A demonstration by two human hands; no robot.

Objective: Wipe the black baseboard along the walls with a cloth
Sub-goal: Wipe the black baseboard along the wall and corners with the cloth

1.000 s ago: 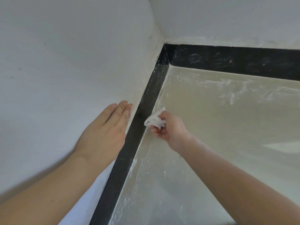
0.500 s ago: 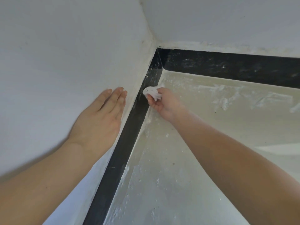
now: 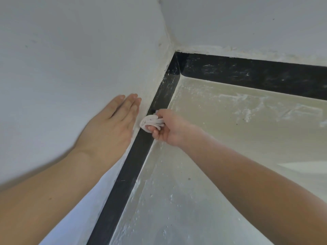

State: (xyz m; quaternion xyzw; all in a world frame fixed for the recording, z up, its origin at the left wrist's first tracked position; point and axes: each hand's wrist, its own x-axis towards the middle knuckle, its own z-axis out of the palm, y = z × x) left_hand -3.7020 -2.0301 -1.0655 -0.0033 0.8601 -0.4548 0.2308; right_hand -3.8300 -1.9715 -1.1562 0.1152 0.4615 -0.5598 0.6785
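A black baseboard (image 3: 123, 184) runs along the foot of the left wall up to the corner, where a second black strip (image 3: 256, 76) continues along the back wall. My right hand (image 3: 169, 128) is closed on a small crumpled white cloth (image 3: 150, 122) and presses it against the left baseboard, a short way before the corner. My left hand (image 3: 113, 124) lies flat on the white wall just left of the cloth, fingers together and pointing toward the corner. White streaks show on the back strip.
The pale glossy floor (image 3: 212, 156) fills the right side, with white dust smears near the back wall. The two white walls (image 3: 70, 59) meet in the corner (image 3: 174, 52) at the upper middle.
My right hand slid the cloth up the left baseboard toward the corner, then back down again. My left hand stays flat on the wall.
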